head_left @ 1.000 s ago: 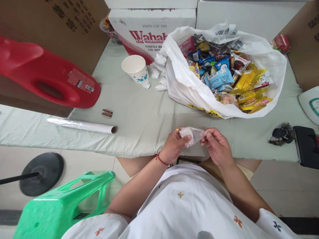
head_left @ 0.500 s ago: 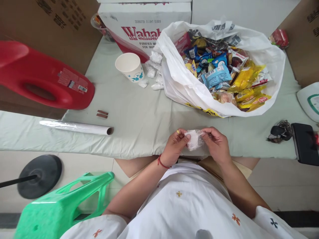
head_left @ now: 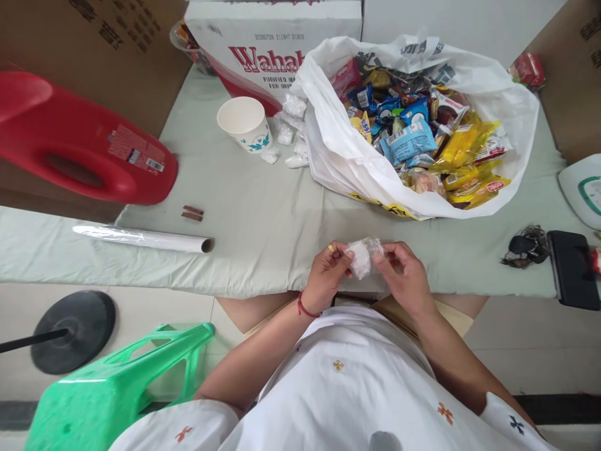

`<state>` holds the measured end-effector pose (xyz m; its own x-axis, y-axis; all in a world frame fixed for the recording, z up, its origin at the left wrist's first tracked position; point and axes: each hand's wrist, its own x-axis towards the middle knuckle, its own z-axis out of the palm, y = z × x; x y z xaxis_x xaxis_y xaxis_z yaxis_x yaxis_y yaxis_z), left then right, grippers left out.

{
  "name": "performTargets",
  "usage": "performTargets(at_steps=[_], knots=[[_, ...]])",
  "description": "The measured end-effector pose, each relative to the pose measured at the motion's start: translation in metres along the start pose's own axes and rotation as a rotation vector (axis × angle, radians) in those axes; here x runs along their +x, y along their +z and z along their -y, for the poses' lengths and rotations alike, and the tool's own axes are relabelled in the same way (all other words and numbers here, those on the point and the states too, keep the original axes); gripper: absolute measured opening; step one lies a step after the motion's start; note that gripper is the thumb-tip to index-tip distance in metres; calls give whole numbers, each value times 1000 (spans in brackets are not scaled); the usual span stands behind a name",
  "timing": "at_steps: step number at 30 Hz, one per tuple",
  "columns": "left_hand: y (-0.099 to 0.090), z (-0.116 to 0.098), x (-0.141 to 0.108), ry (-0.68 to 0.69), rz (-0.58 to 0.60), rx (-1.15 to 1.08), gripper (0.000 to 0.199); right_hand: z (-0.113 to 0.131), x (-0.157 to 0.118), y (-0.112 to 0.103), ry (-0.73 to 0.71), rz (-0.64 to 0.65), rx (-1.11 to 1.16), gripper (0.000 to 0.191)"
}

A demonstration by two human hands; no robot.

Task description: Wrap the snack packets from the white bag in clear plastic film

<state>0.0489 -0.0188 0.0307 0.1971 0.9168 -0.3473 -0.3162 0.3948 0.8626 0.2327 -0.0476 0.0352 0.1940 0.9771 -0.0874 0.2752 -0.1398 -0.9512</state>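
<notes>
Between my hands, above the table's front edge, is a small white packet wrapped in clear plastic film (head_left: 360,259). My left hand (head_left: 328,274) pinches its left side between thumb and fingers. On the other side, my right hand (head_left: 404,274) has its thumb and fingers closed on the loose film at the packet's right edge. What is inside the white packet cannot be made out. Several similar white wrapped packets (head_left: 293,128) lie beside a paper cup (head_left: 244,125) and against the white plastic bag (head_left: 328,169).
The bag holds many wrapped snacks (head_left: 413,141). To the left are a red jug (head_left: 94,144), a film roll (head_left: 145,238) and two brown strips (head_left: 192,213). Keys (head_left: 526,246) and a phone (head_left: 573,269) lie right. A Wahaha box (head_left: 263,53) stands behind; a green stool (head_left: 94,388) is below.
The film on the packet's right side has folded over and bunched up closer to the white part. My right fingers have shifted slightly; my left hand keeps its hold.
</notes>
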Motion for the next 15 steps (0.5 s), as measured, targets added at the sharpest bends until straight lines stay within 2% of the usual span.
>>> performTargets(at_steps=[3,5,8,9,10,13,14,15], knots=[[0,-1,-4,-50,107,-90,42,-1,8,-1,-52,-77,30,27],[-2,-2,-5,-85,175,-161,42,-1,13,-4,-86,-73,110,25],[-5,-4,-3,-98,267,-153,43,2,17,-12,-3,148,303,31],[-6,-4,-2,-68,244,-100,43,2,17,-14,50,209,365,33],[-6,-4,0,-21,169,-30,42,2,16,-16,90,228,402,34],[-3,-2,1,127,-160,155,37,3,11,-16,72,74,337,28],[0,-1,0,143,-204,176,38,3,9,-15,40,20,289,25],[2,0,-1,141,-195,175,40,4,7,-14,14,-6,249,23]])
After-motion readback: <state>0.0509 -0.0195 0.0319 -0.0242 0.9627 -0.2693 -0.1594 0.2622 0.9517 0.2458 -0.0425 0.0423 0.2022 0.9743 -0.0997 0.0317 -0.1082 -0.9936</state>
